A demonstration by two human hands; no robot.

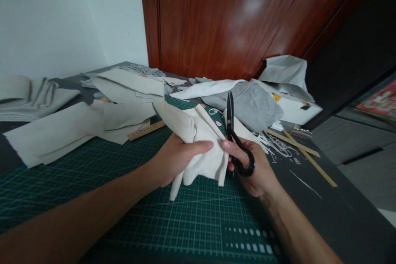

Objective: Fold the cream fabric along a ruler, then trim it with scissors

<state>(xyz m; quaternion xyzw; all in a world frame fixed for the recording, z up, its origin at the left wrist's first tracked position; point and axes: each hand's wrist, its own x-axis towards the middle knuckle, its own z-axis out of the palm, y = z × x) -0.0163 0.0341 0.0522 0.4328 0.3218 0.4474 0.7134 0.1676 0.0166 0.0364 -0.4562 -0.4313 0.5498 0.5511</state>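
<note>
A piece of cream fabric (206, 154), folded and partly bunched, is held up over the green cutting mat (148, 218). My left hand (177, 156) is closed round its left side, the thumb lying across the cloth. At its right edge, my right hand (252, 165) pinches the fabric between thumb and fingers. That same hand also holds black-handled scissors (230, 123), their blades pointing up and away, beside the cloth rather than on it. A ribbed flap of the fabric stands up above my left hand. My right fingers are partly hidden behind the scissors' handles.
Cream fabric pieces (62, 132) lie at left, near a wooden ruler (147, 130). Grey cloth (247, 105) and a white box (297, 109) stand behind. Thin wooden strips (309, 161) and white scraps (280, 144) lie at right. A pink chalk-like piece (218, 123) rests on the mat.
</note>
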